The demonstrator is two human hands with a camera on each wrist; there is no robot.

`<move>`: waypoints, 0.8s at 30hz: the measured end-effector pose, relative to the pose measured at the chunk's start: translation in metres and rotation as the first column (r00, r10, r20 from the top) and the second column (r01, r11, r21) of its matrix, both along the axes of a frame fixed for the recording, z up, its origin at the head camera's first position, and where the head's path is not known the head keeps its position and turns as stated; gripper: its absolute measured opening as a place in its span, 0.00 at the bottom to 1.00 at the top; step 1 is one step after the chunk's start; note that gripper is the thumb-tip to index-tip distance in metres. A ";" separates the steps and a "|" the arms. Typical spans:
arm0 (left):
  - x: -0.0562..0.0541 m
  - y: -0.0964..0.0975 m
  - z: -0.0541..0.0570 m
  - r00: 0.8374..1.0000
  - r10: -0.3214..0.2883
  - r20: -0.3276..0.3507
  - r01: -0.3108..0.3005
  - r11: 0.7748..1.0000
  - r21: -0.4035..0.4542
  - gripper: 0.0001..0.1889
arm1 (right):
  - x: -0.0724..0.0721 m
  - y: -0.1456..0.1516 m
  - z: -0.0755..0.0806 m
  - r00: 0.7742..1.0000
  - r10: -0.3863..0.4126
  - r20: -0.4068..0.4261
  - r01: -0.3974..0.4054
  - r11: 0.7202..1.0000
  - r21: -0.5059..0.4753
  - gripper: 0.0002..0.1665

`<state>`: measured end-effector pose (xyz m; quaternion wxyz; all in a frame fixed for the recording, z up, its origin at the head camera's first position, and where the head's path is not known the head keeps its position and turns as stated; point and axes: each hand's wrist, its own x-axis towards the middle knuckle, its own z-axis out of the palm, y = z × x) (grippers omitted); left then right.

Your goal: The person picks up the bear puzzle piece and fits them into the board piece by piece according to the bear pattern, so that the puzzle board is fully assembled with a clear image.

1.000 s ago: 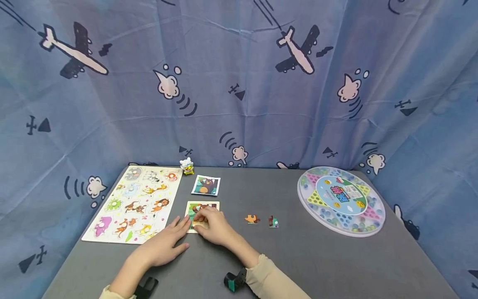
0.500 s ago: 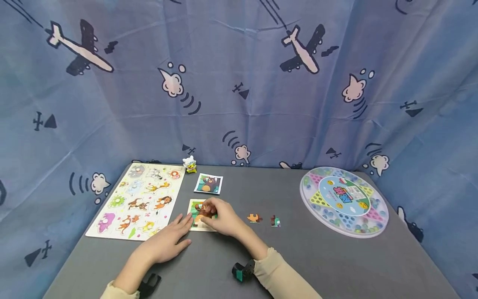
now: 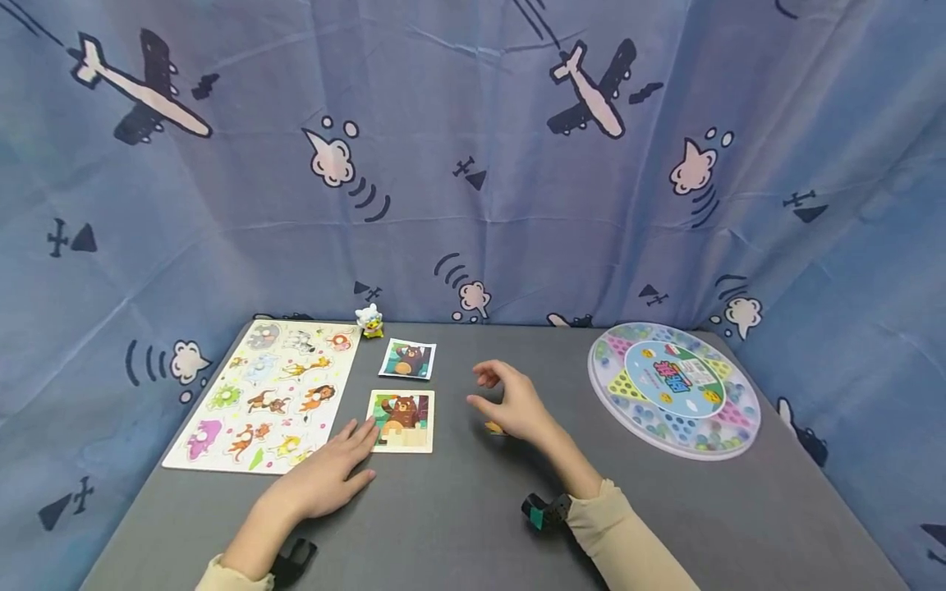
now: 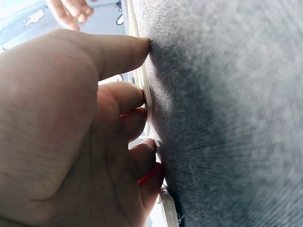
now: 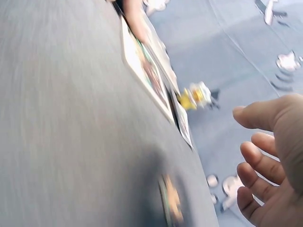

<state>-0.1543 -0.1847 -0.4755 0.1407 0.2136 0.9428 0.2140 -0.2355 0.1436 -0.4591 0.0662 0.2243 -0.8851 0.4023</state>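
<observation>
My left hand [image 3: 328, 476] lies flat, its fingertips on the left edge of a bear jigsaw puzzle [image 3: 405, 414]. Bare pale wood shows along the puzzle's lower part. In the left wrist view, the fingertips of that hand [image 4: 71, 123] meet a thin board edge. My right hand [image 3: 517, 404] hovers right of the puzzle, fingers loosely bent and holding nothing, as the right wrist view of the hand [image 5: 274, 165] confirms. Under it, an orange puzzle piece [image 3: 493, 428] is partly covered. The other loose piece is hidden by the hand. A bear picture card [image 3: 408, 359] lies behind the puzzle.
On the left lies a large animal peg board [image 3: 244, 402], with a small figurine [image 3: 370, 321] at its far right corner. A round Chinese checkers set [image 3: 674, 390] sits at the right. A printed curtain [image 3: 473, 164] hangs behind the grey table [image 3: 443, 525].
My right hand has lifted off the puzzle and moved right, over the loose pieces. More of the bear picture now shows. The left hand has stayed at the puzzle's edge.
</observation>
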 end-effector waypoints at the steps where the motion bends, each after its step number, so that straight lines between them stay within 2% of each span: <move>1: 0.000 0.000 0.000 1.000 0.003 0.000 -0.003 1.000 0.002 0.35 | 0.000 0.008 0.000 1.000 -0.015 -0.004 0.015 1.000 -0.003 0.25; 11: 0.004 0.005 -0.009 1.000 -0.015 0.023 0.014 1.000 0.022 0.36 | 0.012 0.073 -0.015 0.992 -0.123 -0.021 0.123 0.992 -0.004 0.24; 18: 0.004 0.001 -0.003 1.000 0.017 0.007 -0.017 1.000 0.008 0.36 | 0.010 0.084 -0.029 0.994 -0.103 -0.036 0.105 0.994 0.034 0.24; 24: 0.003 0.000 0.000 1.000 0.016 0.012 -0.016 1.000 0.002 0.36 | 0.012 0.088 -0.046 0.993 -0.089 -0.075 0.092 0.995 0.042 0.23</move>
